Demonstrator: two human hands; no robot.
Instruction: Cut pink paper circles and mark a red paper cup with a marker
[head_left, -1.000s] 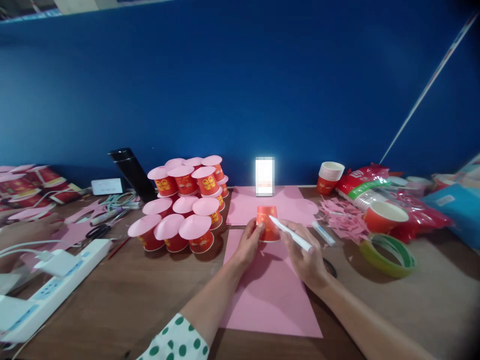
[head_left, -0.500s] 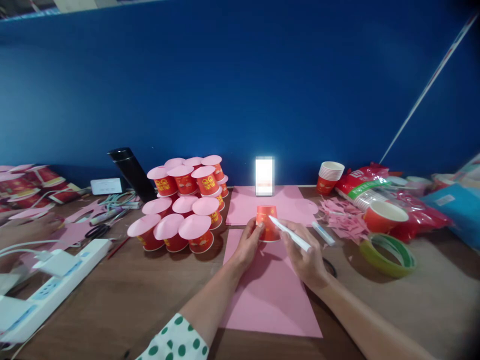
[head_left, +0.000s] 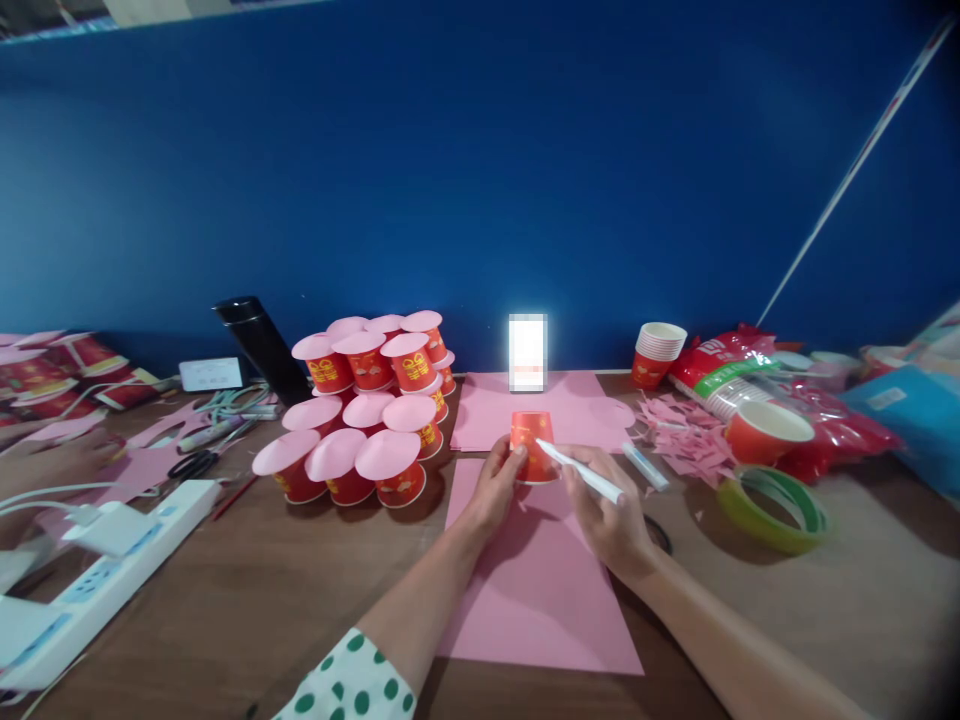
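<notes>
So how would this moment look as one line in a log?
left hand: steadies upturned cup on pink sheet | right hand: holds pen, tip at cup

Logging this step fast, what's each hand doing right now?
Left hand: closed on the upside-down red paper cup, steadying it on the pink sheet.
Right hand: closed on a white pen.

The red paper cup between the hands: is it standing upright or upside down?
Upside down: the red paper cup stands with its wide rim on the pink paper sheet.
</notes>
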